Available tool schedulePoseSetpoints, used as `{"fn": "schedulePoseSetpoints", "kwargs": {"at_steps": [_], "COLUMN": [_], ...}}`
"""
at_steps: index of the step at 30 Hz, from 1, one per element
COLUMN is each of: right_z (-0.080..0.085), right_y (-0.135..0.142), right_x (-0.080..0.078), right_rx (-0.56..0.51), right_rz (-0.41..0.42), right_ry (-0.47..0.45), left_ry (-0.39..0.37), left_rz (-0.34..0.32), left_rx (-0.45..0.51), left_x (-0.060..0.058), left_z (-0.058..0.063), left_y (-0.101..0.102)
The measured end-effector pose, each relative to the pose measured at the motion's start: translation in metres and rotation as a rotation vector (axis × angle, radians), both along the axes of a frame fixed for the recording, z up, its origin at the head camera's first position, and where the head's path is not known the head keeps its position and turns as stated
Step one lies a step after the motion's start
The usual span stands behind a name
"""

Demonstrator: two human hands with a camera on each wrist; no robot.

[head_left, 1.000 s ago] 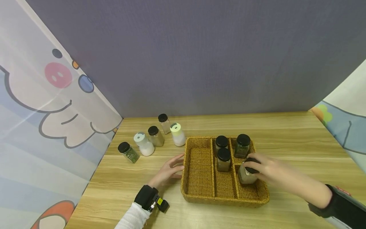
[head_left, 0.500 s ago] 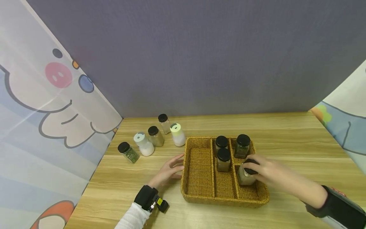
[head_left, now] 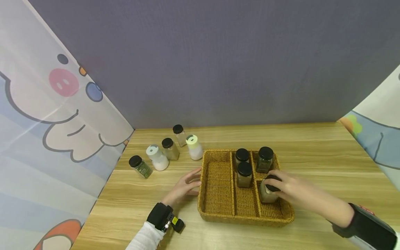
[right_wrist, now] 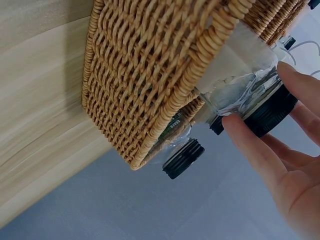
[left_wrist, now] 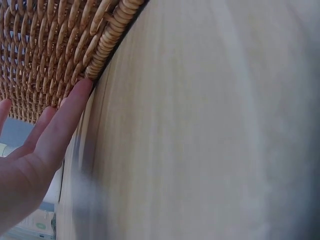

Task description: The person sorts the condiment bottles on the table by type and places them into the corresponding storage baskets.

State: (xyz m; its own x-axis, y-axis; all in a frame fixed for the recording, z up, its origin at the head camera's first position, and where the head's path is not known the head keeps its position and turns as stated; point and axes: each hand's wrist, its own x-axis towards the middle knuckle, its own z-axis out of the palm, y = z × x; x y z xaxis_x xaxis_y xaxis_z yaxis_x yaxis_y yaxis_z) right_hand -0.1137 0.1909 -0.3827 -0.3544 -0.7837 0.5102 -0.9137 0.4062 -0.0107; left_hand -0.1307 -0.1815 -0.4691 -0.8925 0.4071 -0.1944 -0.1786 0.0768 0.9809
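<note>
A woven basket (head_left: 217,187) with several compartments stands on the wooden table. My right hand (head_left: 285,184) grips a clear spice jar (head_left: 266,196) by its black lid, fingers and thumb on opposite sides. That jar is in the front right compartment; in the right wrist view its glass (right_wrist: 245,60) rises above the basket rim. Behind it, a jar of dark green herbs (head_left: 264,163) occupies the back right compartment. Two black-lidded jars (head_left: 244,177) fill the rear of the middle compartment. Fingers straight, my left hand (head_left: 182,187) touches the basket's left wall (left_wrist: 55,50).
Left of the basket stand a green herb jar (head_left: 142,167), a white-capped shaker (head_left: 157,158), a tan spice jar (head_left: 171,150), a pale jar (head_left: 180,136) and a yellow-capped shaker (head_left: 194,148). A grey wall (head_left: 218,69) rises at the table's back edge.
My right hand has shifted slightly left and toward the front, and the gripped jar's lid has moved a little left with it. The left hand and basket stay put.
</note>
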Motion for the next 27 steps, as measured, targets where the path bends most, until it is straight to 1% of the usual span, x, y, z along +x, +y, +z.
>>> {"fn": "schedulePoseSetpoints", "kwargs": {"at_steps": [4, 21, 27], "right_z": [-0.002, -0.009, -0.012], "right_y": [0.001, 0.000, 0.000], "right_x": [0.000, -0.001, -0.002], "right_rx": [0.011, -0.010, 0.000], "right_rz": [-0.001, 0.008, 0.013], "right_ry": [-0.014, -0.019, -0.016], "left_ry": [-0.018, -0.020, -0.019], "left_rz": [0.006, -0.002, 0.001], "left_rx": [0.029, 0.043, 0.041], "left_x": [0.001, 0.000, 0.000], "left_z": [-0.001, -0.001, -0.002], "left_y": [0.000, 0.000, 0.000]}}
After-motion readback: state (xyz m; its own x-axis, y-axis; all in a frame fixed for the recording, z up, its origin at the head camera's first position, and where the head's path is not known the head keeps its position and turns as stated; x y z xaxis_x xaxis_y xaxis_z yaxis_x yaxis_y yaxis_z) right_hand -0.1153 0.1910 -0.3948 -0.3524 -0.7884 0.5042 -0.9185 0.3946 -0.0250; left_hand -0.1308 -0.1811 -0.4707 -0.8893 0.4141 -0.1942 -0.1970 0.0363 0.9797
